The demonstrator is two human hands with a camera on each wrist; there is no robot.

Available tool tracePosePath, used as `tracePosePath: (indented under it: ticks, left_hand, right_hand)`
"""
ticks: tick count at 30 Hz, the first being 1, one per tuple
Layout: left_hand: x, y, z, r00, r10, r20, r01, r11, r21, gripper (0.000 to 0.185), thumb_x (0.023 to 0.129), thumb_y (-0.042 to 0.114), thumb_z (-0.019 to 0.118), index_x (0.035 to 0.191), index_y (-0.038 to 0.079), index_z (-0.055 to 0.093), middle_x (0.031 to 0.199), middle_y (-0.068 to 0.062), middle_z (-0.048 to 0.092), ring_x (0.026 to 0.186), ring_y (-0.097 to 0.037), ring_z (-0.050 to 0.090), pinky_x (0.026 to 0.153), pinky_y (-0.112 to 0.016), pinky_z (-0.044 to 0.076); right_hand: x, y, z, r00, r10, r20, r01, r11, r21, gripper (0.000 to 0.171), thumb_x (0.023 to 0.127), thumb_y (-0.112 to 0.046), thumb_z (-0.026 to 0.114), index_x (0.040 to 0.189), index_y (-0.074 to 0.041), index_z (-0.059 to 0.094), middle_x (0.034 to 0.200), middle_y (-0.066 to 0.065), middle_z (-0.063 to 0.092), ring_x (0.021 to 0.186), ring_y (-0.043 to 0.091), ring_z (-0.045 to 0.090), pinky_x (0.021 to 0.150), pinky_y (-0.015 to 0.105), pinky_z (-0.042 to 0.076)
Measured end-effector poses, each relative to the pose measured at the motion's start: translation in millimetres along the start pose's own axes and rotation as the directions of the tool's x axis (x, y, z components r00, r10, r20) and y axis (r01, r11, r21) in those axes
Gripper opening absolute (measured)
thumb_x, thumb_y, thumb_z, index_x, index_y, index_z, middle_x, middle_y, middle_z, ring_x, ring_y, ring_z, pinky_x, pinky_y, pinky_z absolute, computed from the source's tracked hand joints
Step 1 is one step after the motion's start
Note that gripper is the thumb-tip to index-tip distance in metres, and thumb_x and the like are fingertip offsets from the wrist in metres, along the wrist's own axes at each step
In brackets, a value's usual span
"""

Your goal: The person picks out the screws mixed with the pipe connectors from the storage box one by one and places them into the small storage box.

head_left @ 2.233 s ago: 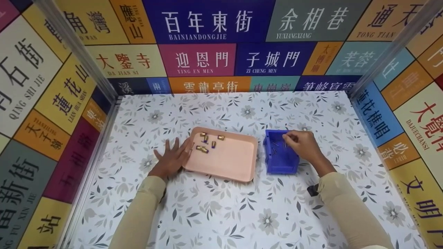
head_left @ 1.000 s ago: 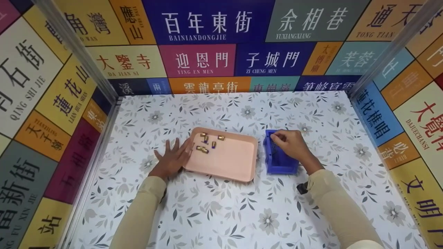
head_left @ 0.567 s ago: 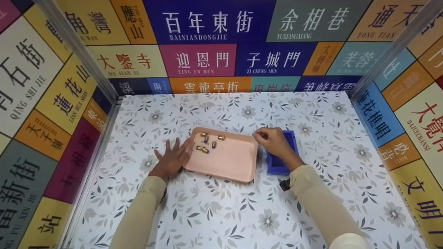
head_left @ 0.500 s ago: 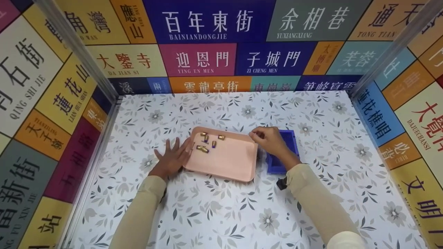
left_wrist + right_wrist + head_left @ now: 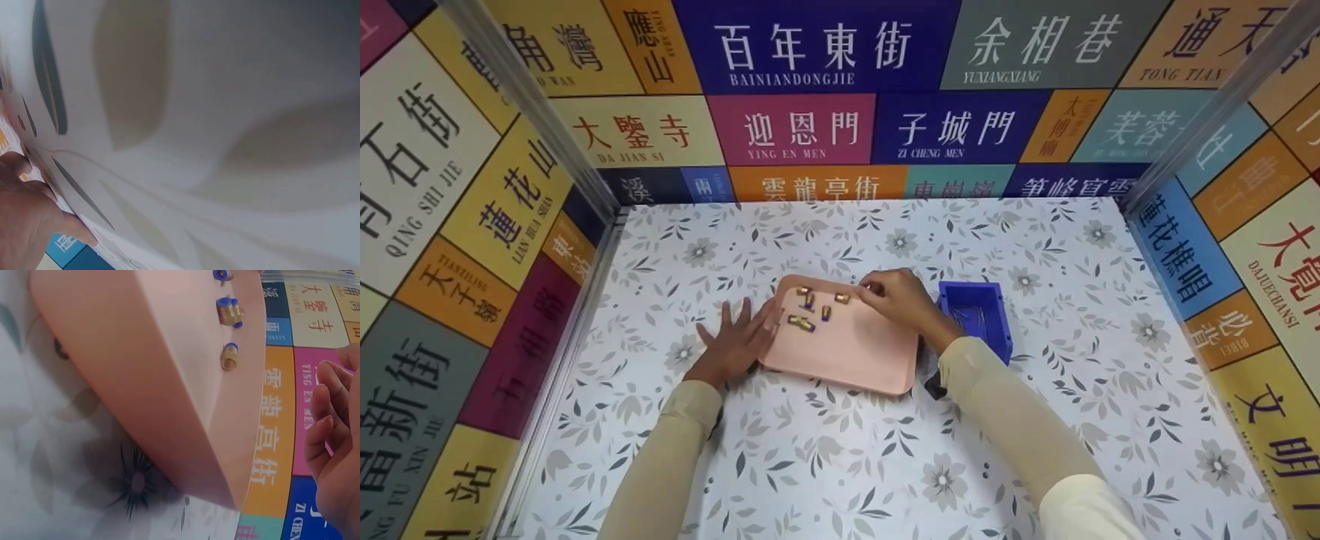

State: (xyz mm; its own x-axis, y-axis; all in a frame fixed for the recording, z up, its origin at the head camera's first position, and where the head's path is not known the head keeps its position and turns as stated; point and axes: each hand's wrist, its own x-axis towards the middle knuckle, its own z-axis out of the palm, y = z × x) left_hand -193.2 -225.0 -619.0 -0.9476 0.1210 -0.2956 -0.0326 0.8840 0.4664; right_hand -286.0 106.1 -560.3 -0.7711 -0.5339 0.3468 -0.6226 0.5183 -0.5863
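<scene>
My left hand (image 5: pixel 731 341) rests with fingers spread against the left rim of a pink tray (image 5: pixel 855 360). Several brass pneumatic fittings (image 5: pixel 801 323) with blue collars lie in the tray's upper left part. Above the tray's upper right, my right hand (image 5: pixel 900 296) has thumb and index finger together in a pinch, close to a single fitting (image 5: pixel 842 298). A small screw at its fingertips is mostly hidden. A thin metal piece (image 5: pixel 778 318) lies near the tray's left rim. The right wrist view shows my right hand (image 5: pixel 337 439) with curled fingers beside the tray.
A blue bin (image 5: pixel 1000 322) with several thin screws (image 5: pixel 969 315) stands right of the tray, partly behind the right forearm. Sign-printed panels (image 5: pixel 810 127) wall in the flower-patterned table (image 5: pixel 825 465) at the back and sides.
My right hand has moved left from inside the blue bin, across the tray's right rim, to above the fittings' side. The left hand stays at the tray's edge.
</scene>
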Motion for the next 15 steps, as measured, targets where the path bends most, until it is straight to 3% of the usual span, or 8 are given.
tracePosePath:
  ticks: [6, 15]
  left_hand:
    - [-0.4, 1.4, 0.3, 1.0, -0.012, 0.002, 0.012, 1.0, -0.003, 0.063, 0.102, 0.073, 0.014, 0.159, 0.053, -0.001, 0.173, -0.006, -0.005, 0.155, -0.043, -0.022, 0.104, -0.082, -0.023]
    - [-1.2, 2.5, -0.5, 1.0, -0.025, 0.007, 0.025, 1.0, -0.008, 0.062, 0.102, 0.073, 0.013, 0.159, 0.054, -0.002, 0.173, -0.004, -0.007, 0.155, -0.041, -0.024, 0.104, -0.08, -0.025]
  right_hand:
    - [14, -7, 16, 0.998, -0.023, 0.054, 0.023, 1.0, -0.012, 0.013, 0.095, -0.017, 0.072, 0.096, -0.006, 0.08, 0.079, 0.006, 0.077, 0.067, 0.018, 0.069, 0.065, 0.036, 0.057]
    - [28, -10, 37, 0.992, -0.021, 0.122, 0.026, 0.999, -0.037, 0.018, 0.097, -0.029, 0.072, 0.098, -0.013, 0.081, 0.082, 0.001, 0.077, 0.067, 0.013, 0.067, 0.063, 0.032, 0.055]
